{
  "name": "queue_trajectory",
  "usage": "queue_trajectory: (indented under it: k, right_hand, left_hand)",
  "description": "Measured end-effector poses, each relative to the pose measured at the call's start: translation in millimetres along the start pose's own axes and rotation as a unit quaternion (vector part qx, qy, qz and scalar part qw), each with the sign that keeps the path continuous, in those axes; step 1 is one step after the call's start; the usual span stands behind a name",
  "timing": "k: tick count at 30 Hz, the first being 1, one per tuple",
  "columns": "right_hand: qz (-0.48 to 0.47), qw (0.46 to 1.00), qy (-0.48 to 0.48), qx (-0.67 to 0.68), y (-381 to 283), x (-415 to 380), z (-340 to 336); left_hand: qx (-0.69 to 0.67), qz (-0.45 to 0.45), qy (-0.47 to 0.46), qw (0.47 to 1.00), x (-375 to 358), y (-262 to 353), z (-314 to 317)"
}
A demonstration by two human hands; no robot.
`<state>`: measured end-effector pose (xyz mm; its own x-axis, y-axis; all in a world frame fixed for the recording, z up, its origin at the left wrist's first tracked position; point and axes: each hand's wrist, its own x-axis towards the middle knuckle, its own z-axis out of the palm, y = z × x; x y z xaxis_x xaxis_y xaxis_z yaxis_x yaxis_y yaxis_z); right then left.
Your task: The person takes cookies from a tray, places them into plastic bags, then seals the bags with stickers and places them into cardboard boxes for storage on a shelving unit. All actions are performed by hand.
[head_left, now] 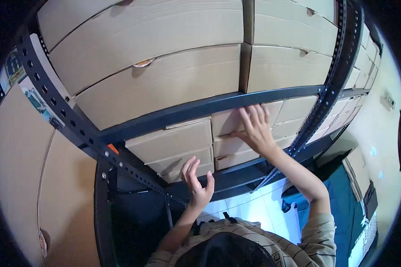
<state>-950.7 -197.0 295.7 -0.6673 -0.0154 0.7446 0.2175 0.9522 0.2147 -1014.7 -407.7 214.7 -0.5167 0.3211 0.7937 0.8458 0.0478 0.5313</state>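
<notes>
Head view: a person faces a dark metal rack packed with cardboard boxes, both arms raised.
Right hand: the right hand (pixel 255 129) lies flat, fingers spread, on the front of the top box (pixel 234 121) in the middle stack; nothing is clamped, the palm only presses the face.
Left hand: the left hand (pixel 197 182) is held loose and apart, fingers half curled, in front of the lower box (pixel 182 165) of the left stack; I cannot tell whether it touches the cardboard.
Where the box lies: the top box sits just under the shelf beam (pixel 200 109), directly beneath the right palm, with the mid box (pixel 236 144) below it and the left stack (pixel 171 142) just beside it.
Around: bigger cartons (pixel 160 84) fill the shelf above; a perforated upright (pixel 327 95) stands just right of the wrist; a large carton (pixel 18 169) leans at the far left; white floor tiles (pixel 254 207) show below.
Risk, grip: a flat palm gives no purchase, so the box could, I judge, slide sideways or drop forward if drawn out one-handed.
Risk, stack: boxes lie tight together, so dragging one may pull its neighbours along.
Risk, beam: knuckles sit near the beam's edge and could scrape.
</notes>
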Motion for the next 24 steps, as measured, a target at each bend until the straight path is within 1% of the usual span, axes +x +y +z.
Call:
queue_trajectory:
  k: [2, 6, 7, 8, 10, 12, 14, 15, 18, 20, 22, 24]
  right_hand:
    - [0.005, 1.000, -0.008, 0.015, 6, 3, -1]
    - [-0.040, 0.999, 0.011, -0.024, 8, 0, 1]
    - [-0.055, 0.998, 0.039, -0.019, 11, 0, 4]
    - [-0.052, 0.998, 0.040, -0.021, 14, -1, 6]
    - [-0.081, 0.995, 0.059, -0.002, 19, -1, 8]
    - [-0.089, 0.995, 0.054, 0.002, 23, -5, 6]
    - [-0.123, 0.987, 0.096, 0.026, 25, -11, 7]
    - [-0.120, 0.989, 0.083, 0.024, 25, -12, 6]
    - [-0.118, 0.989, 0.087, 0.033, 24, -11, 7]
    - [-0.096, 0.992, 0.075, 0.026, 21, -13, 12]
    - [-0.068, 0.995, 0.047, 0.049, 20, -11, 11]
    - [-0.062, 0.995, 0.058, 0.058, 18, -14, 10]
  left_hand:
    - [0.007, 0.002, -0.005, 1.000, 1, -1, -1]
    - [-0.009, 0.012, -0.004, 1.000, 0, -7, 2]
    - [-0.017, 0.016, 0.001, 1.000, 0, -9, 4]
    - [-0.025, 0.020, 0.005, 0.999, -1, -9, 5]
    - [-0.024, 0.026, -0.001, 0.999, -2, -9, 5]
    - [-0.022, 0.032, -0.003, 0.999, -3, -8, 5]
    - [-0.012, 0.019, -0.008, 1.000, -5, -7, 7]
    - [-0.013, 0.019, -0.006, 1.000, -5, -7, 9]
    - [-0.013, 0.023, -0.026, 0.999, -6, -6, 17]
    - [-0.024, 0.010, -0.060, 0.998, -8, -4, 23]
    - [-0.022, 0.019, -0.068, 0.997, -9, -2, 27]
    - [-0.033, 0.012, -0.077, 0.996, -10, -1, 30]
